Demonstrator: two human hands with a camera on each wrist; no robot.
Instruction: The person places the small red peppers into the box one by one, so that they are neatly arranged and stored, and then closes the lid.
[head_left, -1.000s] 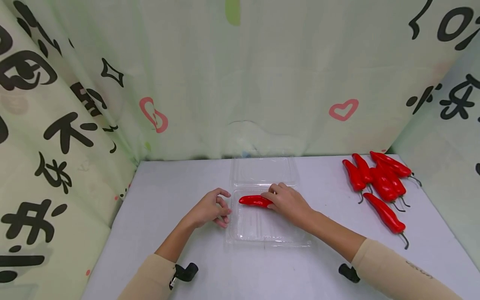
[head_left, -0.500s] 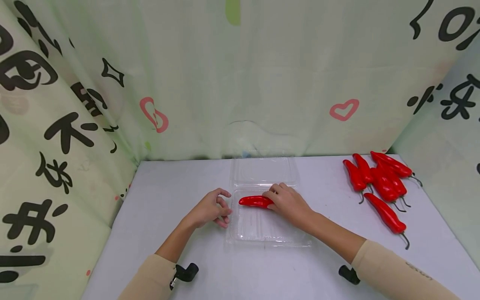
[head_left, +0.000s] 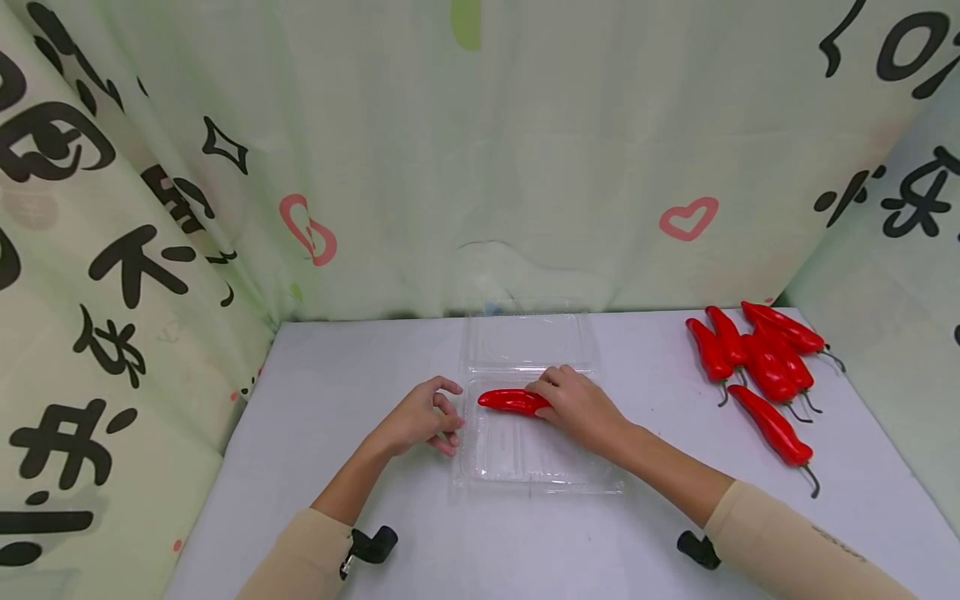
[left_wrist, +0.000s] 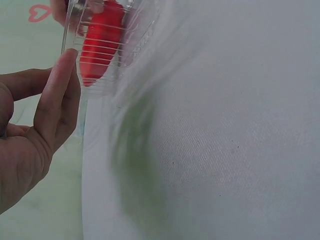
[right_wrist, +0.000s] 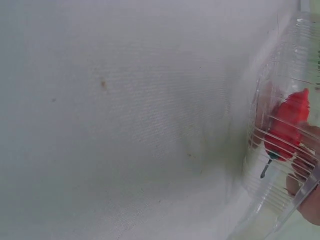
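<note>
Red chili pepper (head_left: pixel 512 402), within clear plastic clamshell (head_left: pixel 517 458) base; likely light, firm, slick-skinned; best held mid-body; right hand (head_left: pixel 583 410) gripping its stem end; left hand (head_left: pixel 420 418) relaxed, holding nothing, by clamshell's left edge; loose red chilies (head_left: pixel 767 369), far right

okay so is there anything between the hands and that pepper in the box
For the right hand, nothing visible: it holds the pepper. For the left hand, yes: the left wall of the clear box stands between it and the pepper.
</note>
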